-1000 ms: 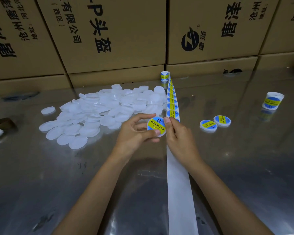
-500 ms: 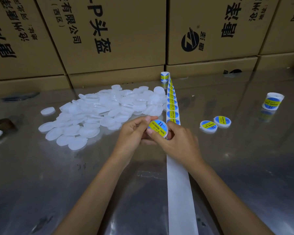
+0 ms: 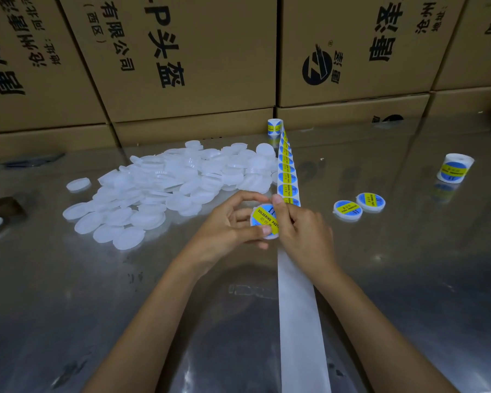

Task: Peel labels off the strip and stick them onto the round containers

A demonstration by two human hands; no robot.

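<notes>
Since half a second ago the right hand [image 3: 304, 231] has swung its thumb up over the labelled container [image 3: 262, 221], pressing the yellow-blue label flat, while the left hand [image 3: 227, 225] pinches the container by its rim, thumb below and fingers above. Both grips are clamped on that one container, just left of the label strip [image 3: 288, 177]. Two finished containers [image 3: 359, 207] lie touching to the right; a label roll [image 3: 454, 168] stands further right. Unlabelled white containers [image 3: 165, 191] are heaped left. The near counter [image 3: 97, 307] lies open
</notes>
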